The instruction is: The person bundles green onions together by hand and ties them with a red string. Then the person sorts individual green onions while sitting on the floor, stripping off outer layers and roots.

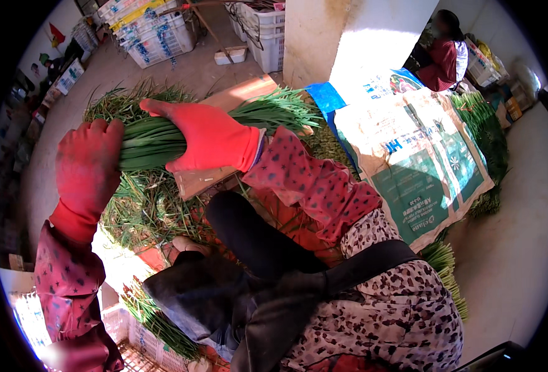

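A bunch of long green chives (154,144) stretches sideways in front of me, its loose leaves fanning out to the right over a wooden board (205,180). My left hand (89,162), in a red rubber glove, is closed round the left end and hides it. Across the middle lies my right hand (210,136), gloved the same way, with thumb and fingers wrapped over the bunch. Loose stalks and leaf scraps (140,217) lie heaped beneath and beside the board.
At right, printed sacks (410,161) cover stacked chives (481,124). More chives (168,322) lie by a white crate (147,344) at lower left. A pillar (323,43) and stacked crates (156,37) stand ahead. Another person (441,59) sits at far right.
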A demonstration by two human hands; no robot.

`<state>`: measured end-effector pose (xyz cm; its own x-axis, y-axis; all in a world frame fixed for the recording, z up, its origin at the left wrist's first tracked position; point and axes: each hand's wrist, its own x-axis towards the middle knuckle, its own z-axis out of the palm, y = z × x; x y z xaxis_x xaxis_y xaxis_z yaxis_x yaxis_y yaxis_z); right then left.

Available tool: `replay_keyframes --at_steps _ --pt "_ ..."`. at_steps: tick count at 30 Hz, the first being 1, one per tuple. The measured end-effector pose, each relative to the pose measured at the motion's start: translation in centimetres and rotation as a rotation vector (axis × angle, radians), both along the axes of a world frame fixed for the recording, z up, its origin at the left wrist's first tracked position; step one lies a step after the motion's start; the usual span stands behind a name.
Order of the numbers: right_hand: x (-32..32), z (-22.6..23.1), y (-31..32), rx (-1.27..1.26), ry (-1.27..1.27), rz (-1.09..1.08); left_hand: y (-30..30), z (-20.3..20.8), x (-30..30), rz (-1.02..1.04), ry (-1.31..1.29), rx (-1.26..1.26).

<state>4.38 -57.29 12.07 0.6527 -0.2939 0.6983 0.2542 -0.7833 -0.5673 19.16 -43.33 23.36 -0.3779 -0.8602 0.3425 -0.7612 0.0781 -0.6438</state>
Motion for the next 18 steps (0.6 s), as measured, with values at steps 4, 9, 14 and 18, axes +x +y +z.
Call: replay_keyframes --at_steps 4,9,14,18 --pt "-0.2 -1.4 -2.9 0.014 0.332 -0.074 -3.8 -3.1 1.8 -0.099 0.127 0.017" --pt "-0.6 -1.3 -9.9 -0.264 0.488 -0.270 -8.0 -6.9 6.2 0.048 0.364 -0.007" --pt "-1.2 -3.2 -17.3 -0.277 0.660 -0.408 -8.4 -16.5 12.6 0.280 0.736 -0.286" --pt "1.8 -9.6 -18.6 -0.220 0.867 -0.415 -5.8 -26.0 13.4 0.391 1.218 -0.154"
